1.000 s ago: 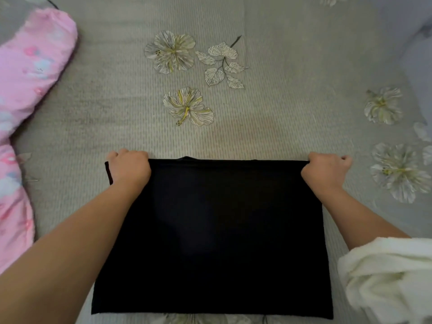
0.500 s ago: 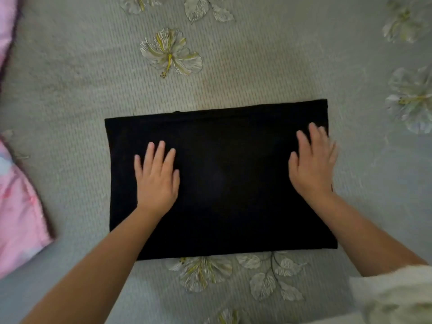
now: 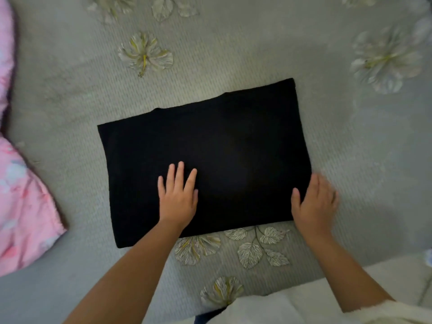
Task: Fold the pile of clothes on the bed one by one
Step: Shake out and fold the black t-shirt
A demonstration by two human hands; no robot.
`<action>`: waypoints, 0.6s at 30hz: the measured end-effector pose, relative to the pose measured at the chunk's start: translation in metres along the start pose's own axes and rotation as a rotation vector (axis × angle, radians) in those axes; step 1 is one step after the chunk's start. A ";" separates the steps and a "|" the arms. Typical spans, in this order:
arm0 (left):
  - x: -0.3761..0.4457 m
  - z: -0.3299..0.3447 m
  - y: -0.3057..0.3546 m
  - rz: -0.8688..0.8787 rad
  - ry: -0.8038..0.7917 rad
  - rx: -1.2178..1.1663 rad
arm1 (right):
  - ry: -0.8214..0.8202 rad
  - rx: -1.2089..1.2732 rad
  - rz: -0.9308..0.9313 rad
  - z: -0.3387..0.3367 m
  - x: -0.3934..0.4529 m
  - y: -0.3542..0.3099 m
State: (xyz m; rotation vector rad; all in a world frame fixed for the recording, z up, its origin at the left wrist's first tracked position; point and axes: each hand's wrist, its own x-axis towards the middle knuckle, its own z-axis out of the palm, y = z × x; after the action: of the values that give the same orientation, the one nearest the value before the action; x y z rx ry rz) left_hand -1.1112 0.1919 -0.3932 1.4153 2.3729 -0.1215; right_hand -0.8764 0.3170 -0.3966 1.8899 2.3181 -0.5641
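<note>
A black garment, folded into a flat rectangle, lies on the grey flowered bedspread. My left hand rests palm down on its near middle, fingers spread. My right hand sits at the garment's near right corner, partly on the cloth and partly on the bed, blurred, with its fingers apart. Neither hand holds anything.
A pink patterned blanket lies along the left edge. White cloth is bunched at the bottom right, under my right forearm. Flower prints dot the bedspread around the garment.
Both hands let go of the top edge, then pressed flat on the garment. Since then they have slid toward me, and the right one has moved to the right corner.
</note>
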 end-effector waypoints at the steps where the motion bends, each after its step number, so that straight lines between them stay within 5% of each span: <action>1: 0.015 -0.007 0.018 0.090 -0.015 0.009 | 0.014 0.012 0.044 0.000 -0.002 -0.001; 8: 0.139 -0.033 0.148 0.540 -0.094 0.240 | -0.092 0.114 0.352 0.007 0.004 -0.013; 18: 0.199 -0.057 0.194 0.648 -0.086 0.445 | 0.086 0.183 0.309 -0.016 0.043 0.031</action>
State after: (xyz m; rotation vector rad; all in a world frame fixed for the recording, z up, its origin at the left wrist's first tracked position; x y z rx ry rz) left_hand -1.0433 0.4677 -0.3898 2.2567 1.7666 -0.5418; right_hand -0.8537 0.3673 -0.4019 2.3396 2.0194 -0.6883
